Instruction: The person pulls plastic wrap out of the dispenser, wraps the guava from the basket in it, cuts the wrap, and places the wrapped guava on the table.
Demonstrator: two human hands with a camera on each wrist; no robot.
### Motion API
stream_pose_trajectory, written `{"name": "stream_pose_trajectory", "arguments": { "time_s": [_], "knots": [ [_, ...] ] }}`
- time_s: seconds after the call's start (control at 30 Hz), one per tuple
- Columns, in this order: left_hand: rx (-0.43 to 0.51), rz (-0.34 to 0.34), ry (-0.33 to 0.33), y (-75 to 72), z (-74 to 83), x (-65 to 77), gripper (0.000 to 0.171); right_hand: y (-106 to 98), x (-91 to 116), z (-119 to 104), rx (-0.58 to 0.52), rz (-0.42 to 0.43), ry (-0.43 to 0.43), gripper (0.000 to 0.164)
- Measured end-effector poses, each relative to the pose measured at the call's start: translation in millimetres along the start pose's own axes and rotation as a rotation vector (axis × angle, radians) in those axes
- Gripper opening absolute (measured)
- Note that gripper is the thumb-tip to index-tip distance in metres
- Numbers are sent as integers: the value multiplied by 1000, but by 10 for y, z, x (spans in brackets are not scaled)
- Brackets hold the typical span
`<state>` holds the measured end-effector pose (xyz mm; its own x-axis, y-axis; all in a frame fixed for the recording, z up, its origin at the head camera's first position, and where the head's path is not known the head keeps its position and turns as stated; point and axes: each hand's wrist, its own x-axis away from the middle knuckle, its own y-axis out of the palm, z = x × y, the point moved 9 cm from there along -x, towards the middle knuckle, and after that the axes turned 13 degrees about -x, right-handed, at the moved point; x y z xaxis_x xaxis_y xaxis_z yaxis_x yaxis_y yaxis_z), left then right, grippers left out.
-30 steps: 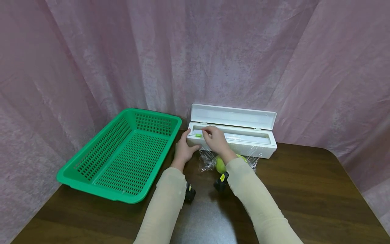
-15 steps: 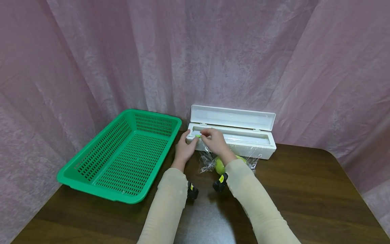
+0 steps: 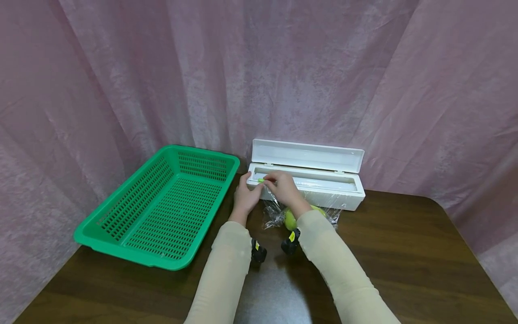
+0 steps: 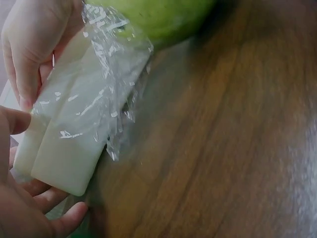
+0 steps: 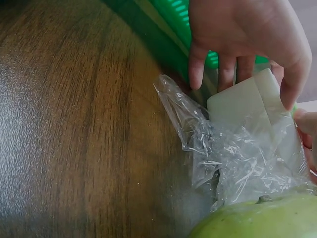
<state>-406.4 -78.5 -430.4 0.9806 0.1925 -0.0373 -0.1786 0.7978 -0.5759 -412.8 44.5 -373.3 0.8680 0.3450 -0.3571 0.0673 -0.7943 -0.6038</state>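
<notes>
A white cling film dispenser [image 3: 352,201] lies with its lid raised and a film roll inside. My left hand [image 3: 244,197] grips its left end, the thumb at the top front edge beside a small green slider [image 3: 261,180]. My right hand [image 3: 286,188] reaches over the front, thumb and forefinger pinching at that slider. Clear film [image 5: 242,163] hangs crumpled down the front face onto a green fruit [image 4: 158,20]. In the head view my right forearm partly hides the fruit. The left hand [image 5: 252,29] spans the dispenser's end in the right wrist view.
A green plastic basket [image 3: 232,180] with slotted walls stands to the left on the brown wooden table [image 3: 408,252]. Behind the dispenser hangs a pink curtain [image 3: 307,81].
My left thumb has risen from the front face to the top edge beside the slider. My right fingertips have shifted left and down from over the opening to the slider.
</notes>
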Motion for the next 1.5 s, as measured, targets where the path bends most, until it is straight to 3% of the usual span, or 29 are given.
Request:
{"name": "stream_pose_trajectory", "arguments": {
  "time_s": [0.53,0.87,1.03,1.5],
  "knots": [
    [77,-14,-45,7,-14,-5,75,96,-11,-4,116,-64,8,21],
    [102,10,-82,-7,-34,-25,68,128,-2,-4,155,-80,26,20],
    [136,-14,-108,21,-25,-22,68,94,25,-11,182,-75,34,19],
    [135,-27,-90,-13,8,-35,71,42,67,-19,201,-63,58,20]
  ]
}}
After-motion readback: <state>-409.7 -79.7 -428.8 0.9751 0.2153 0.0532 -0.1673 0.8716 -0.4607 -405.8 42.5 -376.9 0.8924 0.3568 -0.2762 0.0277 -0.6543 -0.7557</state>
